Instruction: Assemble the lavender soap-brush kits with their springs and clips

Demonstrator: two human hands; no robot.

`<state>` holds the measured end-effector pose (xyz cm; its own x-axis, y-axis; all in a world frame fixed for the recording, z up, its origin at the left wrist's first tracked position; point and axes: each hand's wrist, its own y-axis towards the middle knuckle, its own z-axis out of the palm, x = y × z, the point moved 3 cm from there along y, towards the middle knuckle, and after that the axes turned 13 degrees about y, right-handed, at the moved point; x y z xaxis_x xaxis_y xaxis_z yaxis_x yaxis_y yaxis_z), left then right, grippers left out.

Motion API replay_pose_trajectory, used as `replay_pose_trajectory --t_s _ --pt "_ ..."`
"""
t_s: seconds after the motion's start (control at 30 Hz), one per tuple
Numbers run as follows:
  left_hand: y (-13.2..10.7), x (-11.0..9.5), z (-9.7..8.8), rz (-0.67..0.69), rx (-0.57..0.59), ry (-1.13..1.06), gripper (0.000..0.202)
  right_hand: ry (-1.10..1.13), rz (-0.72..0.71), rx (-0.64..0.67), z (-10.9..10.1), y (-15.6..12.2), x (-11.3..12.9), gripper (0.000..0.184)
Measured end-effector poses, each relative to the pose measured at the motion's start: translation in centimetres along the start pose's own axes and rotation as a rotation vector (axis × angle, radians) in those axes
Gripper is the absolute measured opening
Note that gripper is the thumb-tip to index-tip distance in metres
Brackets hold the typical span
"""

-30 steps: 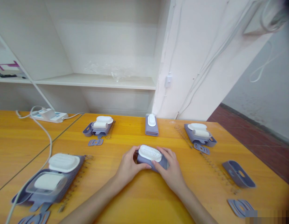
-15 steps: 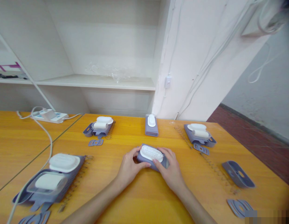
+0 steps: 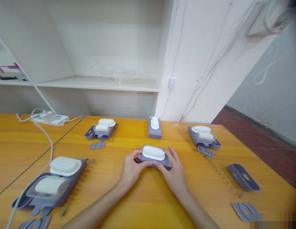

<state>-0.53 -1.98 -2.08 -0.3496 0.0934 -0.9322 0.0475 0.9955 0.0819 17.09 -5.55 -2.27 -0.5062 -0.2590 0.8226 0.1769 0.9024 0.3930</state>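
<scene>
A grey-purple holder [image 3: 162, 161] with a white bristled brush [image 3: 153, 152] on top lies on the yellow wooden table [image 3: 143, 197], in the middle. My left hand [image 3: 131, 168] grips its left end, thumb and fingers curled round it. My right hand [image 3: 174, 171] lies on its right end, fingers partly stretched over the holder and thumb pressed on the near edge.
Further grey-purple holders with white parts stand at the near left [image 3: 51, 186], far left [image 3: 101, 128], far middle [image 3: 155, 128] and far right [image 3: 204, 136]. An empty holder [image 3: 243, 176], flat grey pieces [image 3: 243, 210], springs [image 3: 218, 165] and a white power strip [image 3: 50, 118] with cable also lie here.
The holder with the brush has shifted slightly away from me and turned more level. My right fingers have stretched out further over its right end.
</scene>
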Motion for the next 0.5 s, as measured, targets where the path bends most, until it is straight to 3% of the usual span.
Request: replay_pose_trajectory --t_s 0.17,0.5 --pt "-0.02 0.15 -0.19 -0.034 0.022 -0.019 0.037 0.000 0.001 0.057 0.24 -0.03 -0.21 0.064" --pt "0.00 -0.04 -0.37 0.041 -0.029 0.069 0.045 -0.036 -0.005 0.029 0.43 -0.19 0.23 0.057"
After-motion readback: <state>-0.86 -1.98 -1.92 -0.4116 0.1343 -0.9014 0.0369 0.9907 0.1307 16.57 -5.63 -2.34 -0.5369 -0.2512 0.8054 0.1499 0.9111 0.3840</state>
